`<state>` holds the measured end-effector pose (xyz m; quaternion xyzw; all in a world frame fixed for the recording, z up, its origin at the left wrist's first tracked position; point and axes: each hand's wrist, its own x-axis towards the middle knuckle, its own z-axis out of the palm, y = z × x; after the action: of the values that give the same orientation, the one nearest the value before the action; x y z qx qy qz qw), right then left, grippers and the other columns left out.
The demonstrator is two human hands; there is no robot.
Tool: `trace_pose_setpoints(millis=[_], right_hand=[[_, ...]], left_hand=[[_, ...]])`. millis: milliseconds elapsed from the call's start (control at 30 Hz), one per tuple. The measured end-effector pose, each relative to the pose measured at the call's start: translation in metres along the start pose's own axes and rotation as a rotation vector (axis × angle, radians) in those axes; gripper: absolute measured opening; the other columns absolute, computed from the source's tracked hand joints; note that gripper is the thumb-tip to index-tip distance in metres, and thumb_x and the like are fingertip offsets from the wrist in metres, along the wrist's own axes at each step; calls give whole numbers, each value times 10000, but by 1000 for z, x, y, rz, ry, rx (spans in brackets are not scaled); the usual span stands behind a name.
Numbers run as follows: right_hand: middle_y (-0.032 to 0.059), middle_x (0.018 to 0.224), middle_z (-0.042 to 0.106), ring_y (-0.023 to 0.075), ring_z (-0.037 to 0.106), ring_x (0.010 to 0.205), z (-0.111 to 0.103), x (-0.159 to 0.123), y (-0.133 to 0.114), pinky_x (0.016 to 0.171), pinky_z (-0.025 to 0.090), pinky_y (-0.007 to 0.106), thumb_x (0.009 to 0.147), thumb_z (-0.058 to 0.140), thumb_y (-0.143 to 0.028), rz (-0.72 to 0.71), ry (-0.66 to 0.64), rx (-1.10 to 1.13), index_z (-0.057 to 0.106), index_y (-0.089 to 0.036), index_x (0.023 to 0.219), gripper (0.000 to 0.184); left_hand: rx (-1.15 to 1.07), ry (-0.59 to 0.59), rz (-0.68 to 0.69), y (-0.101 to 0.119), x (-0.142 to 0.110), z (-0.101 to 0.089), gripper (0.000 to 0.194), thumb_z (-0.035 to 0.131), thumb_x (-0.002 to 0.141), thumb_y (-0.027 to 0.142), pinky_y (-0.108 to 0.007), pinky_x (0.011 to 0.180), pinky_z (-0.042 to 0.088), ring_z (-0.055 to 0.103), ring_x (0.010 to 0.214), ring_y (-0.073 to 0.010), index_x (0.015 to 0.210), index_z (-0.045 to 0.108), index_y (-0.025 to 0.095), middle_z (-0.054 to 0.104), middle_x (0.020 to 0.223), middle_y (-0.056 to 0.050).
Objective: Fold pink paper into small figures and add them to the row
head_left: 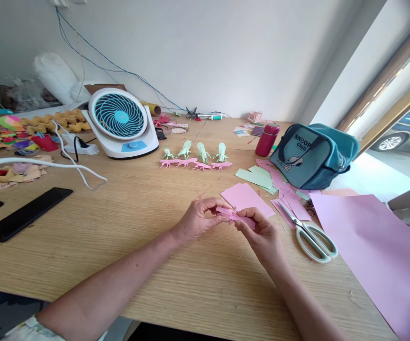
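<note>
Between my two hands, above the middle of the table, is a folded piece of pink paper. My left hand pinches its left end between thumb and fingers. On the other side, my right hand grips the right end the same way. Fingers cover part of the folds. Just behind my hands lie cut pink paper sheets. Farther back stand several folded green paper figures, with a row of folded pink paper figures in front of them.
White-handled scissors lie right of my right hand, beside pink scraps and a large pink sheet. Behind are a teal bag and a red bottle. Leftward stand a fan, a white cable and a black phone-like slab.
</note>
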<state>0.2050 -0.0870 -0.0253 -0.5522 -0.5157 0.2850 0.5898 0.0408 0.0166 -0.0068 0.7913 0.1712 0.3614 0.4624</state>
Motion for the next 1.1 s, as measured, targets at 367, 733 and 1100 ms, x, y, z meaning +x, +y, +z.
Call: trace_pose_setpoints(millis=[367, 733, 1100], right_hand=[[16, 731, 597, 142, 527, 653, 0, 3, -11, 600, 454, 266, 801, 678, -517, 171, -69, 130, 621, -189, 771, 335], [6, 686, 590, 113, 495, 603, -1, 3, -7, 578, 405, 245, 777, 714, -521, 321, -127, 272, 611, -173, 721, 368], [4, 753, 618, 121, 522, 678, 0, 3, -7, 663, 429, 248, 786, 712, -493, 309, -84, 258, 645, -188, 806, 313]], left_hand=[[240, -45, 208, 1, -1, 2, 142, 648, 868, 188, -285, 834, 479, 633, 902, -167, 1008, 670, 186, 699, 917, -42], [331, -67, 259, -4, -2, 1, 158, 646, 888, 251, -289, 846, 483, 616, 898, -164, 1034, 673, 196, 676, 910, -41], [459, -21, 295, -3, -6, 0, 161, 608, 911, 215, -262, 790, 506, 579, 856, -139, 1047, 690, 188, 559, 901, -43]])
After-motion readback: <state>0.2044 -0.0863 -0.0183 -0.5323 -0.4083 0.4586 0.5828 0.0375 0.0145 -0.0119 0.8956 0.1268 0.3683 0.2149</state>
